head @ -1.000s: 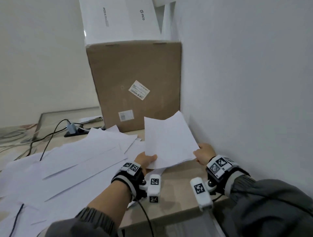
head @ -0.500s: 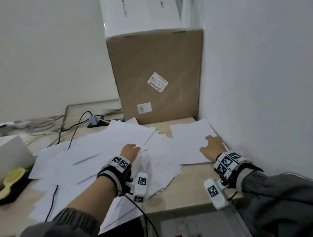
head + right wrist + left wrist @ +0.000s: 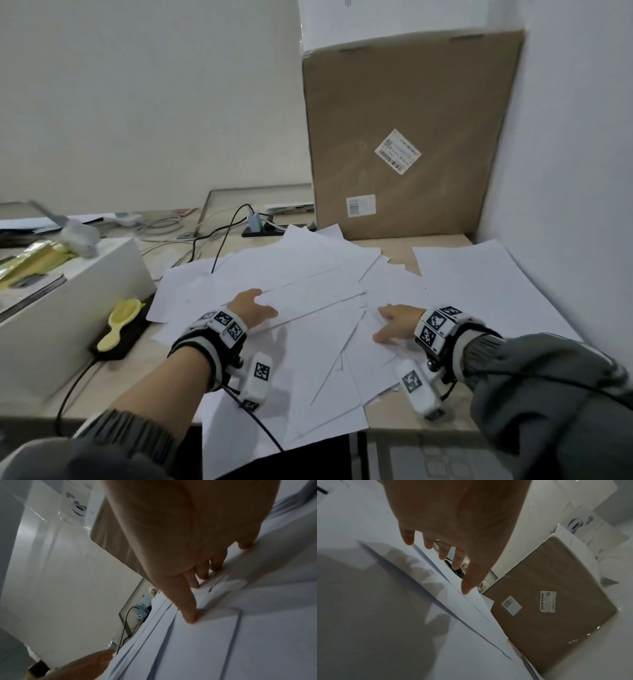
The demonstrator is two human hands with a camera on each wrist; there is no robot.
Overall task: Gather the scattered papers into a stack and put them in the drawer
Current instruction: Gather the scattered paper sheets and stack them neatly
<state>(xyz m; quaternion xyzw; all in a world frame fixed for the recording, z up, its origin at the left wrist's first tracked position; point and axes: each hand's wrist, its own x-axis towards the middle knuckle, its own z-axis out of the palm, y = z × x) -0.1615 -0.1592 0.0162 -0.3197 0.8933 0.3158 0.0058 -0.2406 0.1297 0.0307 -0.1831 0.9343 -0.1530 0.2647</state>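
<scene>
Several white sheets lie scattered and overlapping across the middle of the desk, some hanging over its front edge. A tidier stack lies flat at the right, against the wall. My left hand is at the left side of the loose sheets; the left wrist view shows its fingers straight and spread over a sheet's edge. My right hand rests on the sheets' right side, and its straight fingertips press on paper. Neither hand holds anything. No drawer is plainly in view.
A tall cardboard box stands at the back right with a white box on top. A white box sits at the left, beside a yellow brush on a black pad. Cables run behind the papers. The wall bounds the right.
Both hands laid the sheaf they held flat by the wall and let go. They then moved left onto the scattered sheets, and the head view turned left.
</scene>
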